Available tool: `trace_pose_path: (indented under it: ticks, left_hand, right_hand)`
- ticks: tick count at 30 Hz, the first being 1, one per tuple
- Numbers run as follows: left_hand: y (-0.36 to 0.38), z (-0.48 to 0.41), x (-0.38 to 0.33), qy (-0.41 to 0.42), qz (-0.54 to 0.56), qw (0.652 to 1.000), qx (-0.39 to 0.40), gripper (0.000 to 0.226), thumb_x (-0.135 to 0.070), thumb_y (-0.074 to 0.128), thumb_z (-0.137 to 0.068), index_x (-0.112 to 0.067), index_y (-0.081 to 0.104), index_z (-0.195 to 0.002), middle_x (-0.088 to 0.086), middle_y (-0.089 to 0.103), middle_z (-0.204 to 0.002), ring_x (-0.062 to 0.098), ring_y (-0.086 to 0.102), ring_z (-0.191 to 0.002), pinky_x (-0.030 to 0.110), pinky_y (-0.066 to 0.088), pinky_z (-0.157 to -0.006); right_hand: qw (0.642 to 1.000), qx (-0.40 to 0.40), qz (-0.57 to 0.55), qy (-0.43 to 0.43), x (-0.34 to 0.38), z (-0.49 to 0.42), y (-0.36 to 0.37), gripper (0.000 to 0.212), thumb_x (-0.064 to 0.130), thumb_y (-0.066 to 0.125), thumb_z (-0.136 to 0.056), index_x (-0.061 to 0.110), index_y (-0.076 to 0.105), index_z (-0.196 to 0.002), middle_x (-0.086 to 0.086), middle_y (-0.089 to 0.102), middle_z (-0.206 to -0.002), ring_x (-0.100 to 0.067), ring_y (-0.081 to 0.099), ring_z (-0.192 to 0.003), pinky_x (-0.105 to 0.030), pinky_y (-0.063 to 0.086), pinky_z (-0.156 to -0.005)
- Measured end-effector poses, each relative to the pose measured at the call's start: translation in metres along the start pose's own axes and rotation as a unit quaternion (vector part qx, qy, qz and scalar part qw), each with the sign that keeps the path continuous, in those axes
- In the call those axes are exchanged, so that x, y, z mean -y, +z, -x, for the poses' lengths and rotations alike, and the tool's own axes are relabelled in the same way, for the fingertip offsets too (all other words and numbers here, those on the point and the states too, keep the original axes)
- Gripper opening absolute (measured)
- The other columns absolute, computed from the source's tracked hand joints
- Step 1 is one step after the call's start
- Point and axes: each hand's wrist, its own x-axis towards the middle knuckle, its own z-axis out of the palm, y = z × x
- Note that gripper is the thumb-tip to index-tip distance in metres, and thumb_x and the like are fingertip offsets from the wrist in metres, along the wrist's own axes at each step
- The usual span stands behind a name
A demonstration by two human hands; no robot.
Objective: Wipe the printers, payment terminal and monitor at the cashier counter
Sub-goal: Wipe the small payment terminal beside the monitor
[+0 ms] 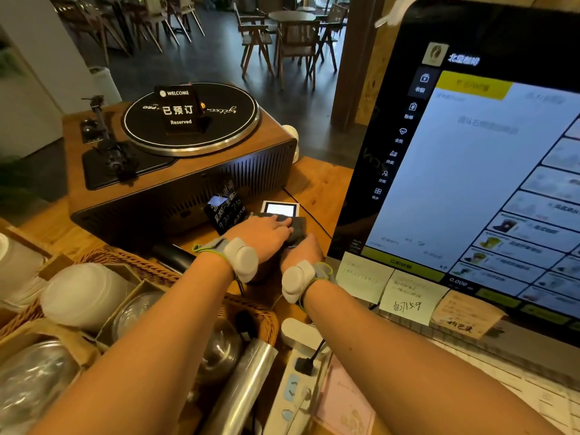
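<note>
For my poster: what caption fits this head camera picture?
Left hand presses a grey cloth onto the payment terminal, right hand alongside, beside the monitor.

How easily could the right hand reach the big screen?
Probably yes: the right hand rests just left of the monitor, near its lower corner, and nothing stands between them.

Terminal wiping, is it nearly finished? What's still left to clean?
Nothing shows as finished. Right now the left hand presses a grey cloth onto the terminal, and the right hand sits at the cloth's near edge. The monitor, with sticky notes along its bottom, is untouched and likely waits its turn. No printers are in view, so I cannot tell about them.
</note>
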Motion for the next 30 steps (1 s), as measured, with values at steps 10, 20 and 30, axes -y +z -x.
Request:
trace_pose_path:
  ticks: [10, 20, 30]
  left_hand:
    - [-0.002, -0.016, 0.018, -0.129, 0.531, 0.816, -0.187, 0.048, 0.0, 0.037, -0.091, -0.01, 0.059, -0.133, 0.011, 0.06, -0.126, 0.023, 0.054, -0.117, 0.029, 0.043, -0.091]
    - [0.008, -0.02, 0.024, -0.237, 0.454, 0.827, -0.234, 0.045, -0.004, 0.046, -0.089, -0.019, 0.059, -0.129, 0.005, 0.061, -0.132, 0.025, 0.056, -0.121, 0.036, 0.047, -0.1]
    - [0.009, -0.025, 0.025, -0.25, 0.402, 0.873, -0.115, 0.017, -0.023, 0.07, -0.085, -0.007, 0.066, -0.09, 0.013, 0.067, -0.09, 0.033, 0.065, -0.09, 0.033, 0.048, -0.068]
  right_hand:
    - [0.993, -0.104, -0.048, -0.037, 0.022, 0.007, -0.014, 0.045, 0.017, 0.061, -0.09, 0.011, 0.047, -0.132, -0.006, 0.037, -0.136, -0.026, 0.045, -0.125, -0.031, 0.041, -0.101]
    - [0.991, -0.032, 0.06, -0.113, 0.025, -0.006, 0.017, 0.048, 0.013, 0.053, -0.093, 0.005, 0.038, -0.138, -0.004, 0.019, -0.152, -0.028, 0.039, -0.131, -0.033, 0.04, -0.102]
    - [1.0, 0.003, 0.008, -0.005, 0.029, -0.02, 0.012, 0.046, 0.023, 0.039, -0.102, 0.005, 0.035, -0.145, -0.019, 0.044, -0.144, -0.036, 0.045, -0.13, -0.039, 0.038, -0.104]
